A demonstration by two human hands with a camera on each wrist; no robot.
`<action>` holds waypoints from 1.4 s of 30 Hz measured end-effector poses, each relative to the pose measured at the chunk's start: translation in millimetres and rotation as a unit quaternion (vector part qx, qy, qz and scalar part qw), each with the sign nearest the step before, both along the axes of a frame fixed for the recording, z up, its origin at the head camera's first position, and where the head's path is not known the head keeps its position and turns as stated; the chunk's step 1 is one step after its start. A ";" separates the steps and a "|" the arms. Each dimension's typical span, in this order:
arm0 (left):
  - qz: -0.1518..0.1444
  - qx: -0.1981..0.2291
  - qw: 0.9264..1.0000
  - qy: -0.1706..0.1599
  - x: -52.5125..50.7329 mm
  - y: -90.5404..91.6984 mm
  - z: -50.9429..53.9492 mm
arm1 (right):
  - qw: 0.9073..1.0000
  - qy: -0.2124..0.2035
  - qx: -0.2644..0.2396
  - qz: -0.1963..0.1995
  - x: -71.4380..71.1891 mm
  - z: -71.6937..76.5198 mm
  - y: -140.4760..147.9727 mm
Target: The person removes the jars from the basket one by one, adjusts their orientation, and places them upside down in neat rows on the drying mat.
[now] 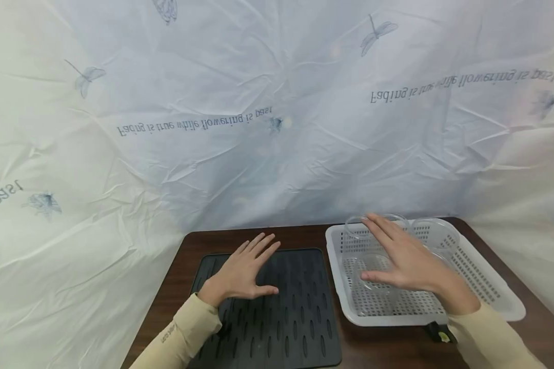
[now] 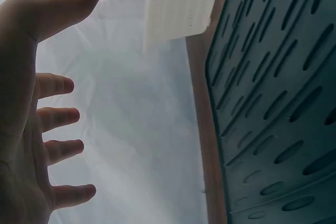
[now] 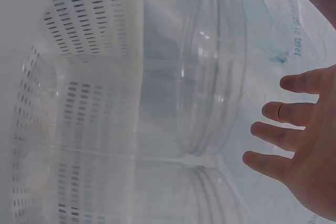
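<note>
I see the right hand above the white basket, fingers straight, thumb apart. Left of this basket, the left hand is over the dark mat with spread fingers. Inside the basket stand several clear jars, with rims above its edge.

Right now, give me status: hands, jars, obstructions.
Left hand empty, over black mat. Right hand empty, above white basket. Clear jars in basket, ungripped. Nothing seen blocking them.

Brown table, possibly plastic curtain
</note>
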State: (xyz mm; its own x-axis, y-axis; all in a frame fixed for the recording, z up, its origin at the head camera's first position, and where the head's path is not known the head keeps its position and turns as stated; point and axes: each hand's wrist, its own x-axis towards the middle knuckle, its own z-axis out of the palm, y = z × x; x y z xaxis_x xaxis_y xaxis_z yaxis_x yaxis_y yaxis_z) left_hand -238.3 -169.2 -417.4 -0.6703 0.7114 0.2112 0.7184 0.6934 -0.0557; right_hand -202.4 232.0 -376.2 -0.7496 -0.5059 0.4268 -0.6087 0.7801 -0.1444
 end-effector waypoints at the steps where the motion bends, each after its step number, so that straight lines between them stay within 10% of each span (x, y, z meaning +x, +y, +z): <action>1: 0.000 0.000 1.000 -0.004 -0.3 -0.3 -1.9 | 1.000 -0.003 -0.004 -0.001 0.8 -1.6 0.7; 42: 0.040 -0.007 0.994 -0.098 -12.0 -12.0 -55.4 | 0.995 -0.062 -0.072 -0.032 11.6 -36.7 3.4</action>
